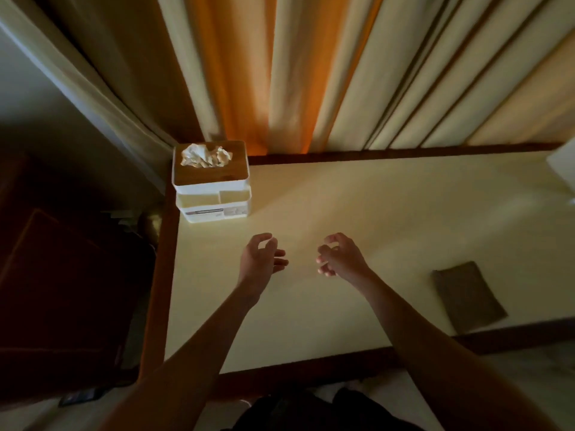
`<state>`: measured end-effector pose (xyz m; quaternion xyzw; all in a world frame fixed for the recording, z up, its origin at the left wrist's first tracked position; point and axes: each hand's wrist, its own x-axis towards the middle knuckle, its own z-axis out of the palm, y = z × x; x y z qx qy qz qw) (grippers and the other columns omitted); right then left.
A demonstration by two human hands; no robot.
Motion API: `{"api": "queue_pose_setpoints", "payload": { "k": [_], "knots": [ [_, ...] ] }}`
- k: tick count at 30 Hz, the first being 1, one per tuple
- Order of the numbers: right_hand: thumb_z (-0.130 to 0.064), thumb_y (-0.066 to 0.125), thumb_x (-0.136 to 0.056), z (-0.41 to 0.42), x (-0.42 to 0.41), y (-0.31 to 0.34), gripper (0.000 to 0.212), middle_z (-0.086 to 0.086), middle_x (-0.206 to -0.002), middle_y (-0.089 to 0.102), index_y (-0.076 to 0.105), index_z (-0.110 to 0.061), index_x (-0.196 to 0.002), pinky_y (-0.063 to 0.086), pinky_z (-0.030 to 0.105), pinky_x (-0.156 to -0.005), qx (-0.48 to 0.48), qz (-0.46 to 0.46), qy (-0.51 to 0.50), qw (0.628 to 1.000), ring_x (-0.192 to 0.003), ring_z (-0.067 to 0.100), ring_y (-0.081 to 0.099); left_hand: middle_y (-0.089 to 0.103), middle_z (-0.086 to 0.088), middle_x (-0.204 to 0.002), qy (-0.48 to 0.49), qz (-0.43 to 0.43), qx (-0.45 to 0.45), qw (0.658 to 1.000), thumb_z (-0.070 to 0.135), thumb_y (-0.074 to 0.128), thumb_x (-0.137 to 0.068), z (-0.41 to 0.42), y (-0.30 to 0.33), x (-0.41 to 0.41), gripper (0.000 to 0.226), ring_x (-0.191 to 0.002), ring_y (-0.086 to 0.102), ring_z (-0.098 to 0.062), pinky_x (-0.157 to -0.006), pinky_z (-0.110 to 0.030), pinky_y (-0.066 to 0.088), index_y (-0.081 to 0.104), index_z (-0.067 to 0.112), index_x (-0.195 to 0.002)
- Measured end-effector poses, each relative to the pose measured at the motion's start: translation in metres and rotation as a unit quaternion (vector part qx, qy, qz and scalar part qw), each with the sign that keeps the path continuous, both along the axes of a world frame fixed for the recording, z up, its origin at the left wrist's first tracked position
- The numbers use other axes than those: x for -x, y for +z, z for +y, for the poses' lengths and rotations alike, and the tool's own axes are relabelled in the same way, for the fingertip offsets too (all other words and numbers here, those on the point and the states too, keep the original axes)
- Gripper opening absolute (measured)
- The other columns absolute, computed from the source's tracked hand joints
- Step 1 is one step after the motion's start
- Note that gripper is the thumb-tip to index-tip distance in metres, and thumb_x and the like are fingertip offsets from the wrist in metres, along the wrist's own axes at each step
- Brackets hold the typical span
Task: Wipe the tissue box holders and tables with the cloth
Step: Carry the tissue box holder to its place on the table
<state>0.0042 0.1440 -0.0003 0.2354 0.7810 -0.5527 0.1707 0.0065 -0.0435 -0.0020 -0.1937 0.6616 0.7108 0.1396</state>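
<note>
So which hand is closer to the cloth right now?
The right hand. It hovers over the middle of the table, with the folded cloth lying off to its right near the front edge. The left hand is farther left, nearer the tissue box holder.

One table [357, 197], cream-topped with a dark wooden rim. One tissue box holder [212, 181] at the far left corner, with one tuft of tissue [206, 155] poking out of the lid. One folded cloth [468, 296] near the front right edge. Two bare hands above the tabletop: one left hand [260, 256], one right hand [339, 256], both empty. One set of curtains [311, 70] behind, in cream and orange folds.
</note>
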Motion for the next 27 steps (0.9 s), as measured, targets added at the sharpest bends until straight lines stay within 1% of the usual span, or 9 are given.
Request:
{"api": "queue_pose_setpoints", "payload": {
  "k": [3, 6, 9, 12, 15, 18, 21, 23, 27],
  "knots": [
    [-0.014, 0.06, -0.087, 0.044, -0.028, -0.001, 0.027, 0.008, -0.083, 0.072, 0.059, -0.01, -0.114, 0.049, 0.026, -0.053, -0.062, 0.025, -0.024, 0.997, -0.063, 0.021, 0.067, 0.071, -0.017, -0.09, -0.072, 0.009, 0.032, 0.997, 0.013, 0.053, -0.099, 0.041, -0.002, -0.01, 0.019, -0.072, 0.071, -0.026, -0.065, -0.032, 0.058, 0.061, 0.008, -0.115],
    [-0.013, 0.057, -0.087, 0.094, -0.062, -0.006, 0.019, 0.0, -0.09, 0.071, 0.069, -0.01, -0.1, 0.047, 0.022, -0.067, -0.206, 0.144, -0.059, 0.966, -0.083, 0.016, 0.066, 0.072, -0.015, -0.088, -0.143, 0.03, 0.071, 0.987, 0.008, 0.052, -0.098, 0.084, 0.002, -0.026, 0.018, -0.071, 0.071, -0.024, -0.065, -0.034, 0.059, 0.064, 0.007, -0.111],
    [-0.006, 0.057, -0.086, 0.149, -0.1, -0.012, 0.022, 0.011, -0.097, 0.073, 0.071, -0.002, -0.103, 0.052, 0.031, -0.078, -0.287, 0.242, -0.097, 0.922, -0.09, 0.023, 0.067, 0.073, -0.011, -0.084, -0.207, 0.067, 0.12, 0.969, 0.005, 0.054, -0.095, 0.133, 0.005, -0.045, 0.018, -0.072, 0.071, -0.023, -0.068, -0.039, 0.06, 0.067, 0.006, -0.107],
    [-0.013, 0.057, -0.092, 0.194, -0.129, -0.024, 0.029, 0.019, -0.112, 0.07, 0.069, 0.002, -0.114, 0.051, 0.039, -0.091, -0.357, 0.235, -0.006, 0.904, -0.105, 0.032, 0.066, 0.074, -0.001, -0.085, -0.248, 0.128, 0.216, 0.935, 0.011, 0.057, -0.092, 0.167, 0.005, -0.057, 0.017, -0.075, 0.07, -0.018, -0.073, -0.036, 0.059, 0.071, 0.016, -0.102],
    [-0.034, 0.039, -0.098, 0.247, -0.169, -0.033, 0.053, 0.014, -0.152, 0.045, 0.053, -0.007, -0.142, 0.034, 0.052, -0.115, -0.369, 0.124, 0.117, 0.914, -0.144, 0.033, 0.036, 0.074, 0.002, -0.103, -0.304, 0.206, 0.296, 0.882, 0.015, 0.06, -0.091, 0.217, 0.002, -0.089, 0.019, -0.094, 0.068, -0.015, -0.084, -0.026, 0.051, 0.072, 0.019, -0.105],
    [-0.03, 0.041, -0.105, 0.282, -0.195, -0.031, 0.054, 0.0, -0.167, 0.012, 0.029, -0.019, -0.156, 0.015, 0.047, -0.124, -0.361, 0.099, 0.2, 0.905, -0.154, 0.02, 0.006, 0.06, 0.001, -0.134, -0.388, 0.26, 0.345, 0.814, 0.023, 0.057, -0.094, 0.265, -0.009, -0.12, 0.034, -0.121, 0.057, -0.017, -0.101, -0.029, 0.042, 0.061, 0.02, -0.127],
    [-0.032, 0.04, -0.106, 0.304, -0.209, -0.026, 0.054, 0.0, -0.168, 0.006, 0.025, -0.023, -0.158, 0.011, 0.045, -0.124, -0.369, 0.107, 0.212, 0.899, -0.154, 0.019, 0.001, 0.034, 0.0, -0.157, -0.455, 0.285, 0.424, 0.729, 0.031, 0.049, -0.099, 0.309, -0.023, -0.14, 0.052, -0.144, 0.029, -0.018, -0.118, -0.038, 0.02, 0.037, 0.021, -0.149],
    [-0.034, 0.038, -0.107, 0.317, -0.216, -0.026, 0.055, 0.001, -0.168, 0.004, 0.022, -0.024, -0.158, 0.007, 0.044, -0.124, -0.373, 0.093, 0.214, 0.898, -0.154, 0.02, -0.001, 0.018, 0.004, -0.163, -0.483, 0.267, 0.502, 0.666, 0.04, 0.04, -0.101, 0.331, -0.028, -0.148, 0.057, -0.15, 0.011, -0.018, -0.119, -0.049, 0.007, 0.024, 0.025, -0.154],
    [-0.037, 0.036, -0.107, 0.36, -0.229, -0.034, 0.054, 0.0, -0.168, 0.003, 0.02, -0.028, -0.158, 0.005, 0.046, -0.123, -0.38, 0.077, 0.197, 0.901, -0.155, 0.021, -0.001, 0.011, 0.003, -0.164, -0.514, 0.275, 0.553, 0.596, 0.047, 0.03, -0.103, 0.379, -0.024, -0.157, 0.059, -0.151, 0.002, -0.021, -0.118, -0.057, 0.006, 0.018, 0.023, -0.155]
  ]
}}
